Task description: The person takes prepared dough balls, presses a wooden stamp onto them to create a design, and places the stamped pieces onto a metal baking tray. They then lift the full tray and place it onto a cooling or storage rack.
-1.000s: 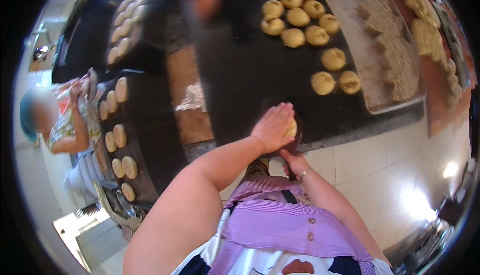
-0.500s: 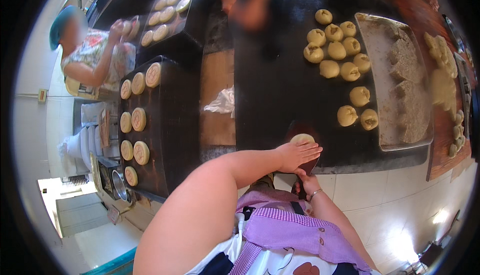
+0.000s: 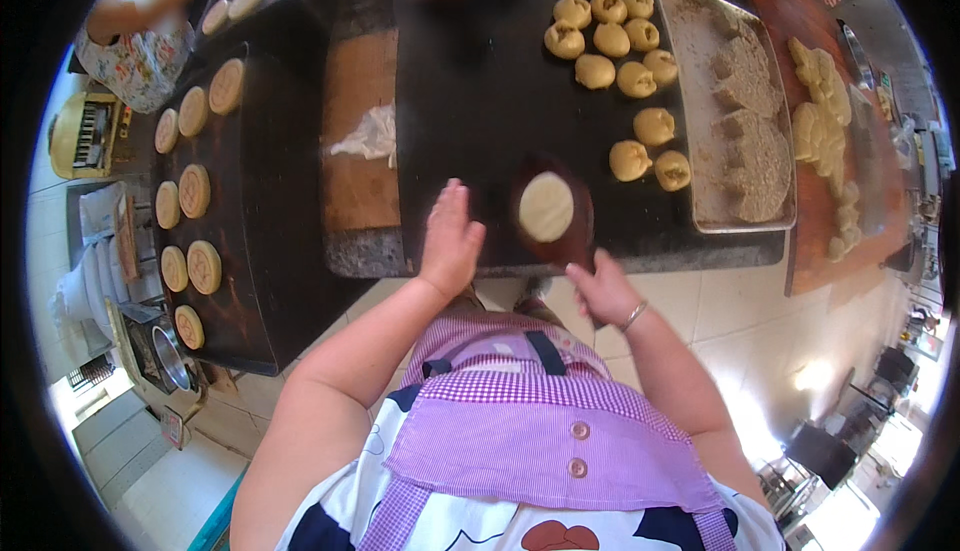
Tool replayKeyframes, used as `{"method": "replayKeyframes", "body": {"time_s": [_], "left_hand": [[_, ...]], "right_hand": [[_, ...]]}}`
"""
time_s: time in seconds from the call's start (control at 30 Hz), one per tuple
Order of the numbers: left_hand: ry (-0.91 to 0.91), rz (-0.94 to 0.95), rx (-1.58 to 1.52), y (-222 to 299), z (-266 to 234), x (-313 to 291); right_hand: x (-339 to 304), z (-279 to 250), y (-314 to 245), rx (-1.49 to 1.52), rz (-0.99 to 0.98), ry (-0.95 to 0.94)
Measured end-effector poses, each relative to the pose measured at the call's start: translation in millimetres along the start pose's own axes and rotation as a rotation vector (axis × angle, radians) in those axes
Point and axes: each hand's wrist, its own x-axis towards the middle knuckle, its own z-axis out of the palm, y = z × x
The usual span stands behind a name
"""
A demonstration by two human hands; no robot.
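Observation:
My right hand [image 3: 604, 291] grips the handle of a dark reddish-brown wooden pastry mould [image 3: 578, 245], shaped like a paddle. A flat round of pale dough [image 3: 546, 207] sits in its head, facing up. Left of the mould, my left hand [image 3: 453, 243] hovers over the table's near edge with fingers stretched out, holding nothing. Several filled dough balls [image 3: 611, 39], some with the brown filling showing at the top, lie on the dark worktable [image 3: 470, 101] beyond and to the right of the mould.
A metal tray [image 3: 690, 51] with mounds of brown crumbly filling [image 3: 755, 166] stands at right. Past it, dough pieces [image 3: 822, 101] lie on a wooden board. At left, a dark baking tray [image 3: 270, 171] bears stamped round cakes [image 3: 194, 191]. A crumpled white cloth [image 3: 370, 137] lies between. A co-worker [image 3: 140, 36] stands far left.
My left hand has come off the dough and moved left, fingers spread. The mould, in my right hand, now shows the flattened dough fully. The whole view has shifted.

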Motion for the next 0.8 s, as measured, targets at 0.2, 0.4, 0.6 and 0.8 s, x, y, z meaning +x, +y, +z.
{"method": "replayKeyframes", "body": {"time_s": [0.2, 0.4, 0.6, 0.8], "left_hand": [[-0.025, -0.51, -0.741, -21, 36, -53], [-0.182, -1.041, -1.498, 15, 30, -20], [-0.176, -1.198, -2.037, 26, 62, 17], [-0.022, -1.246, -2.154, 43, 85, 25]], "right_hand": [[-21, -12, -31, -0.67, -0.37, 0.606], [-2, -38, -62, -1.123, -0.108, 0.223], [-10, -20, -82, -1.157, -0.126, 0.31], [9, -25, -42, -1.209, -0.058, 0.071]]}}
